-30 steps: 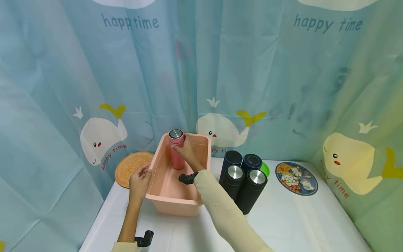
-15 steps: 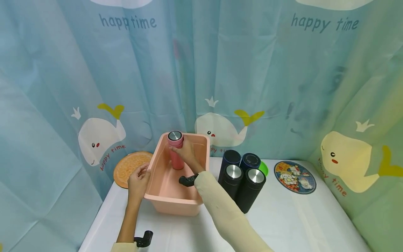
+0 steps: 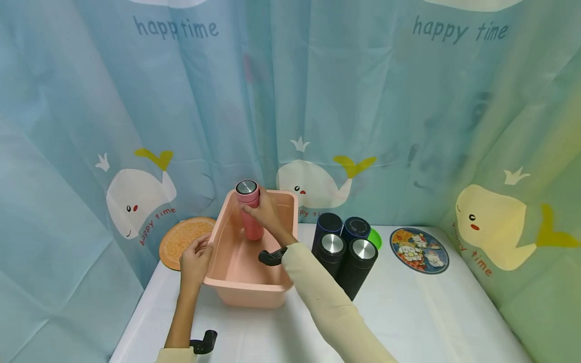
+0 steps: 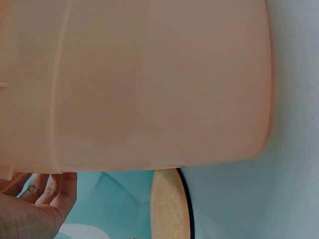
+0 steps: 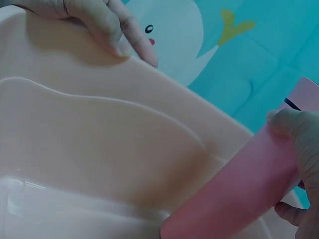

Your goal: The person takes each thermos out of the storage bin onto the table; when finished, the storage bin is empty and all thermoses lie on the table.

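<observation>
A pink thermos bottle [image 3: 252, 225] with a silver-topped lid stands near upright in the far left part of a peach plastic tub [image 3: 248, 288]. My right hand [image 3: 268, 213] grips the bottle's upper body. In the right wrist view the thumb lies along the pink bottle [image 5: 244, 184], just below the lid seam. My left hand [image 3: 195, 259] holds the tub's left rim, thumb on the inner side and fingers outside. The left wrist view has the tub's outer wall [image 4: 164, 84] and the left hand [image 4: 37, 206] beneath its edge. Whether the bottle's base touches the tub floor I cannot tell.
Several dark thermos bottles [image 3: 356, 272] stand close together right of the tub, a green round item [image 3: 374, 238] behind them. A round orange mat [image 3: 179, 242] lies left of the tub, a round cartoon-patterned mat [image 3: 419, 250] far right. A blue curtain [image 3: 336, 101] hangs behind.
The pink thermos bottle's top has risen slightly against the tub's far rim since half a second ago. The left hand keeps its hold on the rim. The head view has shifted a little.
</observation>
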`<state>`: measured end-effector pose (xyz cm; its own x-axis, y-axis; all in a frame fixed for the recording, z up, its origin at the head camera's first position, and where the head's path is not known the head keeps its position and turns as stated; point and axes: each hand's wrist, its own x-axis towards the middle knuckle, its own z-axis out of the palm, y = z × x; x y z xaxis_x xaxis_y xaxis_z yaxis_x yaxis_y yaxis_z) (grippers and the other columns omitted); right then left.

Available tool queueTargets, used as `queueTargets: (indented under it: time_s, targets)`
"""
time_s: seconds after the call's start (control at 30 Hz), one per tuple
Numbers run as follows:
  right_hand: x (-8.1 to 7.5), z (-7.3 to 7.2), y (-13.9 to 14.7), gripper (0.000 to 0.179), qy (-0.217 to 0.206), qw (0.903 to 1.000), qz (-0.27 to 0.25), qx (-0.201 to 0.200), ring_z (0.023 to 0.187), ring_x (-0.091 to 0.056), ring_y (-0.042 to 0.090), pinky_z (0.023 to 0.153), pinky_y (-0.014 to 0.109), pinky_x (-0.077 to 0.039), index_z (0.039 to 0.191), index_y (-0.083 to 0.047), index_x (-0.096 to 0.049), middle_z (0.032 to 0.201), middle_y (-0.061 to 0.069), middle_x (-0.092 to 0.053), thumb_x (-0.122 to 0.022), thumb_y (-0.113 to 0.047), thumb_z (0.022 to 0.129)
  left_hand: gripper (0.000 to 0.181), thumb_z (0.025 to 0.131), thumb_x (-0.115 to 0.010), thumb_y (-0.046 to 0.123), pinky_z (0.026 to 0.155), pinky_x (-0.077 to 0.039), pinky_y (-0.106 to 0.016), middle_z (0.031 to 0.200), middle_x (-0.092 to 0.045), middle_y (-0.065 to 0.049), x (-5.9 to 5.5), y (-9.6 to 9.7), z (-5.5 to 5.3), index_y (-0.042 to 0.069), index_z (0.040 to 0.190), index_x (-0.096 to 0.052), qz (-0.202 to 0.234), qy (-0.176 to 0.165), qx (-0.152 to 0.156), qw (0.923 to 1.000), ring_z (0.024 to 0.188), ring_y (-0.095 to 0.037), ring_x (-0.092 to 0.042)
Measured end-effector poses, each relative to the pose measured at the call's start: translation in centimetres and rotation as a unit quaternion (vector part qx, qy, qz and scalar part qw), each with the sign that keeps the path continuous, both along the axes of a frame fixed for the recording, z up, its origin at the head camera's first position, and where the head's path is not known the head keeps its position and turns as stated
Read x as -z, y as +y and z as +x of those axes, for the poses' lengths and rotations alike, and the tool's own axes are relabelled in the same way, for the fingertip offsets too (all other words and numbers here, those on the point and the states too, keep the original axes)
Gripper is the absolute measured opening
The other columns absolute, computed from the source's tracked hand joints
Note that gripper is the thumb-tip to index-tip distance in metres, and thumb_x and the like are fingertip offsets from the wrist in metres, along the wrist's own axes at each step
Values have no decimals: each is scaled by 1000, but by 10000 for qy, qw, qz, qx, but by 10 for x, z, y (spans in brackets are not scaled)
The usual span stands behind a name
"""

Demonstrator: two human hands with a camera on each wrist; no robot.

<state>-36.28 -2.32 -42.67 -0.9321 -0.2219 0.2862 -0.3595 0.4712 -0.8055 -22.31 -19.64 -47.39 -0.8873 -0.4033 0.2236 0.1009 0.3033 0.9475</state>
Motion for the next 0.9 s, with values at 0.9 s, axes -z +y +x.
queueTargets:
  time_s: [0.9]
  targets:
    - [-80,48,32,66,1155,9919,-491,-181,103,-65,25,84,38,-58,129,-2,-53,117,14,-66,-82,-28,76,32,93,-60,8,75,-44,0,114,-68,-23,-1,0,1,-1,123,-65,-44,-46,-65,10000,86,9,-56]
